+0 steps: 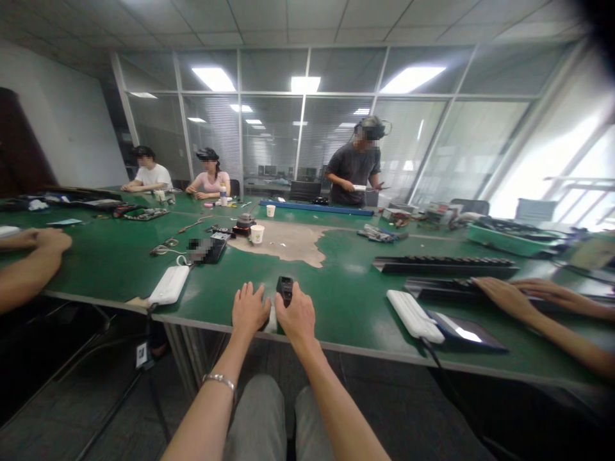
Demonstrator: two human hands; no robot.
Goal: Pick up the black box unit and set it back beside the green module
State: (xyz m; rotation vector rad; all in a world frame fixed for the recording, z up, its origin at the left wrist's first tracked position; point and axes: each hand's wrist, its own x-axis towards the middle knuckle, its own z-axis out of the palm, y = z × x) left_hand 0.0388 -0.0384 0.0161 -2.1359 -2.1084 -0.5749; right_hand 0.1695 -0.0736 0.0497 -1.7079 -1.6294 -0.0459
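While the left hand (250, 310) lies with its fingers slightly spread near the edge of the glossy green table (346, 301), the right hand (298, 314) grips a small black boxy device (285, 288).

It sits between the right thumb and forefinger, its far end just beyond them; whether its underside touches the table is hard to tell.

Seen from its near edge, the green table (346, 291) carries a long blue bar (317, 207) at twelve o'clock, a green basket (502, 242) at two, a white case (170, 285) at ten.
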